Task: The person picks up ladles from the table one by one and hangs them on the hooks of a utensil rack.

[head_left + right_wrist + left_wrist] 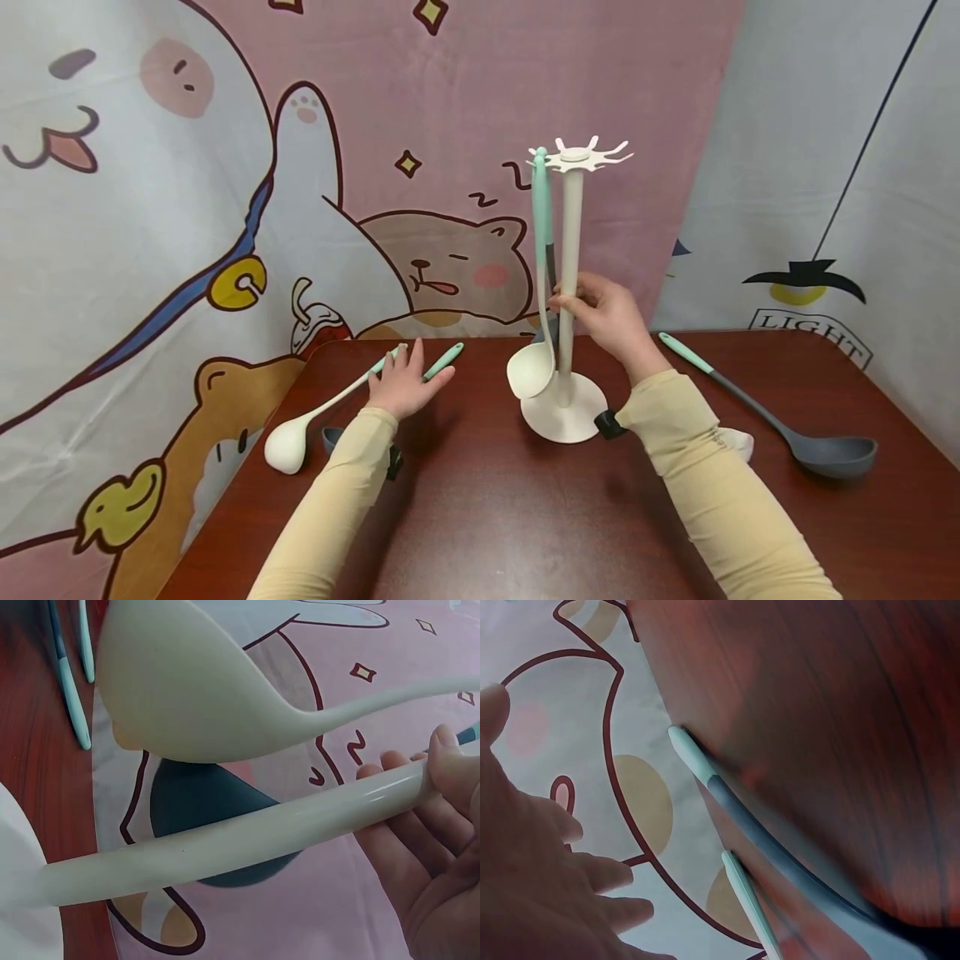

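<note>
My right hand [606,321] grips the pole of a white utensil stand [572,242], thumb on one side and fingers on the other. From the stand's slotted top hangs a white ladle [531,371] with a mint handle; a dark grey utensil [187,799] hangs behind it, partly hidden. My left hand [405,385] is spread, palm down, over the table's left side, holding nothing. Close by it lie a white ladle [287,443] and a dark grey utensil with a mint handle [692,752], whose head is mostly hidden by my left forearm in the head view.
A dark grey ladle [828,456] with a mint handle lies at the right of the reddish-brown table [495,533]. A white utensil head [738,442] shows partly from behind my right sleeve. A cartoon-printed cloth [450,100] hangs behind the table.
</note>
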Available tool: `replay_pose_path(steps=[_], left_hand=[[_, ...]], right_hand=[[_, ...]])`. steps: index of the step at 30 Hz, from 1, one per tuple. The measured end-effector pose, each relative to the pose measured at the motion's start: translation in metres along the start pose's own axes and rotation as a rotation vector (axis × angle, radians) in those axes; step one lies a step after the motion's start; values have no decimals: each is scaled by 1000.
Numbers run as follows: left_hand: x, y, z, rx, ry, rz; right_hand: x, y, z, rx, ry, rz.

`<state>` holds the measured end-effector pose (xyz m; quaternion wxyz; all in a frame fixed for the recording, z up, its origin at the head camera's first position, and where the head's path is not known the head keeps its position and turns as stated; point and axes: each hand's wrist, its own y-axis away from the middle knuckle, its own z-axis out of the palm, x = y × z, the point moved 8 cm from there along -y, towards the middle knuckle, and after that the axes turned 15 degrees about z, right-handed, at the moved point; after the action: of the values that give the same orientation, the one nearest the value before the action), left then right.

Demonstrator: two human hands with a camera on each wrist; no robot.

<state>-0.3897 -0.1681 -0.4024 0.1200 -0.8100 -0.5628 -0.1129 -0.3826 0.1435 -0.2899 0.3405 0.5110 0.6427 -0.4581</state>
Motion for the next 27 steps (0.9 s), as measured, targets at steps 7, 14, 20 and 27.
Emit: replay_pose_path(steps=[7,14,20,27], left_hand=[[-5,2,3,-21,-21,-38],[-7,1,6,-15,-15,-50],[-6,-3,9,-10,15,-56],[-5,-6,10,-26,0,-74]], right_hand=[[-6,5,-1,127,44,-1],[-11,10,2,242,63,9],[-15,15,2,323,73,-10],[-17,20,1,426,87,-37]])
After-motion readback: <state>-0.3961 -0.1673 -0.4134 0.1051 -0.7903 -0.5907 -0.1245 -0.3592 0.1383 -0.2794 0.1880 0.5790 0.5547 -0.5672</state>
